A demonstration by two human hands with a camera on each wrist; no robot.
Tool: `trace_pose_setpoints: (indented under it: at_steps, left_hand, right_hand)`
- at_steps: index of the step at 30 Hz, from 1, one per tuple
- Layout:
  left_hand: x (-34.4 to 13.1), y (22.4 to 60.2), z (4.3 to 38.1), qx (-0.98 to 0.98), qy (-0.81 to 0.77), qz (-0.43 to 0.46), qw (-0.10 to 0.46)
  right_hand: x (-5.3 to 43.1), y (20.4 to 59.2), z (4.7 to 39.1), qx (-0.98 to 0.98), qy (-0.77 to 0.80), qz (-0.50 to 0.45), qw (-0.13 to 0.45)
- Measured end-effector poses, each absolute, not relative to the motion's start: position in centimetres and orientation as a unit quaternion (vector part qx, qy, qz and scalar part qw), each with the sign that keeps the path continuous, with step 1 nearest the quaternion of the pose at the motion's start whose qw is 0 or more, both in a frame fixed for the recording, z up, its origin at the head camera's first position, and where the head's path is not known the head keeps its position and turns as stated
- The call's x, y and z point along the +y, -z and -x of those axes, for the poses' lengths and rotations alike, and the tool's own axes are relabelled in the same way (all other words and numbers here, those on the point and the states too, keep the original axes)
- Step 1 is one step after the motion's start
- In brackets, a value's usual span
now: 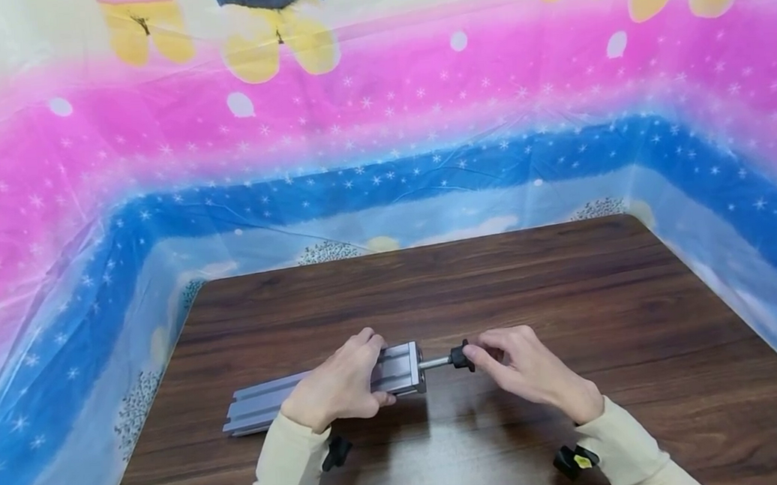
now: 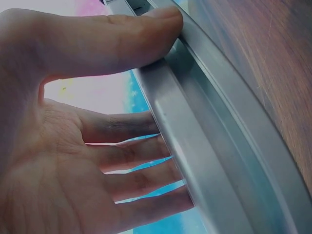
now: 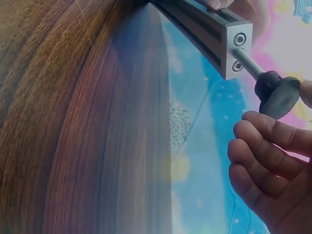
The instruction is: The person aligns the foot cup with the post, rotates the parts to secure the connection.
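My left hand [image 1: 340, 381] grips a grey aluminium profile [image 1: 264, 403] across its width. In the left wrist view the thumb [image 2: 141, 36] lies over the slotted face, and the fingers [image 2: 141, 183] reach to the far edge. A capped end of the profile faces right, with two socket screws in the end plate [image 3: 228, 51]. From that plate a threaded stud [image 3: 251, 66] sticks out, carrying a black levelling foot [image 3: 283, 100]. My right hand [image 1: 532, 364] pinches the foot between thumb and index finger, its other fingers curled below.
A dark wood-grain table [image 1: 432, 292] lies under both hands. Behind it and at its sides hangs a pink, blue and white patterned sheet [image 1: 382, 145]. Black devices sit at the left wrist [image 1: 337, 453] and the right wrist [image 1: 573, 461].
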State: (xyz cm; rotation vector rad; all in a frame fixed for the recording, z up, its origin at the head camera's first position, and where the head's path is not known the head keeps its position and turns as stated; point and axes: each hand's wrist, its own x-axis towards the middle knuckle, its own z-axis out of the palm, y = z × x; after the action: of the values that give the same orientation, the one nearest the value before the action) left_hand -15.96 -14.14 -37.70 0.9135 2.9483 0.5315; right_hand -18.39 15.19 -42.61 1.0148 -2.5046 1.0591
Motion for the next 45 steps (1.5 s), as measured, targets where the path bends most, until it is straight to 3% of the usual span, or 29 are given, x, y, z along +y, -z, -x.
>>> trace_pose_setpoints:
  at_steps: [18,35,45]
  left_hand:
    - [-14.1,37.5,16.0,0.943,-0.166,-0.287,0.011]
    - [-13.9,37.5,15.9,0.945,-0.165,-0.281,0.019]
    - [-14.0,37.4,16.1,0.943,-0.167,-0.287,0.014]
  right_hand:
    - [16.1,42.4,18.1,-0.811,-0.361,-0.425,0.18]
    - [15.4,42.4,18.4,-0.85,-0.377,-0.352,0.106]
    - [16.9,42.1,17.9,-0.819,-0.365,-0.41,0.166]
